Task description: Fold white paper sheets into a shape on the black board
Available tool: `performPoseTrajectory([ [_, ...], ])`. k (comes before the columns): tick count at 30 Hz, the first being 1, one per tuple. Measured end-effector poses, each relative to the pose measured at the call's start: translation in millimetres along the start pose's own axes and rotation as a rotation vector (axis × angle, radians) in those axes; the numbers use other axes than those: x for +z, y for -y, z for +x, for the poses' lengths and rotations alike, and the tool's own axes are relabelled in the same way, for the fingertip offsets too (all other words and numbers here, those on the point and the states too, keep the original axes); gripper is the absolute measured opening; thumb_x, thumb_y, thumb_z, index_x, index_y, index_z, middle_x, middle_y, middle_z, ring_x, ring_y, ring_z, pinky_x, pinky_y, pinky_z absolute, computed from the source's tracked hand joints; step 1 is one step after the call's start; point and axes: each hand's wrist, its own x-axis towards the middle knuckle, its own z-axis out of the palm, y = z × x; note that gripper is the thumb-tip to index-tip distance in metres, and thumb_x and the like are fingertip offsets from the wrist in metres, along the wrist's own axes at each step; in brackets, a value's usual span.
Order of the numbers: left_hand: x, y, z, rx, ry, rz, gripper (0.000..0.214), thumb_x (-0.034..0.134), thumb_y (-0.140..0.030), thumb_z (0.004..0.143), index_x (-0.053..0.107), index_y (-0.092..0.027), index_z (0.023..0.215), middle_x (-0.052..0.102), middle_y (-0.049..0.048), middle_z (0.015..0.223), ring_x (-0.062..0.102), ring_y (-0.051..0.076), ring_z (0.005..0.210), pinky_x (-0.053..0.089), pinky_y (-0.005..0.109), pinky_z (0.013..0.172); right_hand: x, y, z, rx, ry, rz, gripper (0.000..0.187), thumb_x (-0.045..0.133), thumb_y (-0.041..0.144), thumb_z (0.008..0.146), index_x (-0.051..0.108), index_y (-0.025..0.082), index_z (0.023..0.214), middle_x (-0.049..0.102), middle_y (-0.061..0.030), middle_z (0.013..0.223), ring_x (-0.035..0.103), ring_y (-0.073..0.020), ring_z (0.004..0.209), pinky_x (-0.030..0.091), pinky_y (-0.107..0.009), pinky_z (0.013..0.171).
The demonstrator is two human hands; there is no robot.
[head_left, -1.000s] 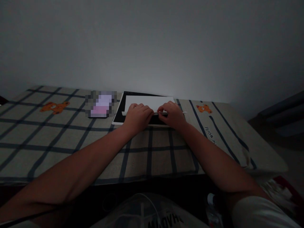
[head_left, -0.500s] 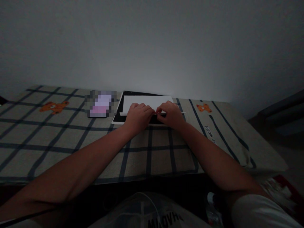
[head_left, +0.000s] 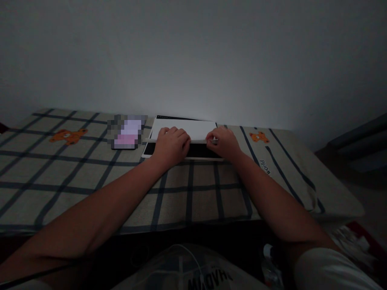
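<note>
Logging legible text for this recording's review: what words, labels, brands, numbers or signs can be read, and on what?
"world": upside down, on the tablecloth, beside the right forearm.
Shirt: dark upside-down lettering, too dim and cut off to read surely.
Black panel: row of marks on its far edge, too small.
Phone: pixelated, unreadable.
Bottle: nothing legible.

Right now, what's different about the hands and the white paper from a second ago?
The left hand moved left and the right hand a little right, so there's a gap between them. The white paper slid left and slightly toward the wall. Both hands stayed at its near edge. The black board and printed bears stayed put.
</note>
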Motion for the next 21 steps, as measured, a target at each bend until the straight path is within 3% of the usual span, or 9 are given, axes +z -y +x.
performPoseTrajectory([
  [4, 6.3, -4.1, -0.2, 0.052, -0.02, -0.012, 0.027, 0.046, -0.034, 0.095, 0.069, -0.02, 0.1, 0.071, 0.0085, 0.099, 0.059, 0.027, 0.094, 0.034, 0.046, 0.083, 2.3, 10.8, 0.6, -0.053, 0.02, -0.004, 0.008, 0.057, 0.022, 0.078, 0.064, 0.022, 0.081, 0.067, -0.0035, 0.082, 0.054, -0.0219, 0.083, 0.034, -0.036, 0.078],
  [8, 12.9, -5.6, 0.7, 0.101, 0.016, -0.016, 0.026, 0.045, -0.028, 0.095, 0.069, -0.02, 0.087, 0.072, 0.0061, 0.091, 0.061, 0.025, 0.089, 0.035, 0.043, 0.079, 3.1, 16.8, 1.2, -0.063, 0.023, -0.016, 0.008, 0.056, 0.024, 0.08, 0.064, 0.021, 0.08, 0.066, -0.0038, 0.081, 0.053, -0.0221, 0.083, 0.033, -0.036, 0.077],
  [21, 9.8, 3.4, 0.9, 0.007, 0.031, 0.004, 0.023, 0.047, -0.029, 0.095, 0.066, -0.018, 0.086, 0.072, 0.0078, 0.091, 0.06, 0.026, 0.089, 0.034, 0.043, 0.076, -5.3, -9.5, 1.6, 0.047, 0.033, -0.082, 0.011, 0.057, 0.025, 0.079, 0.067, 0.021, 0.081, 0.069, -0.0055, 0.083, 0.055, -0.0233, 0.084, 0.035, -0.036, 0.077],
])
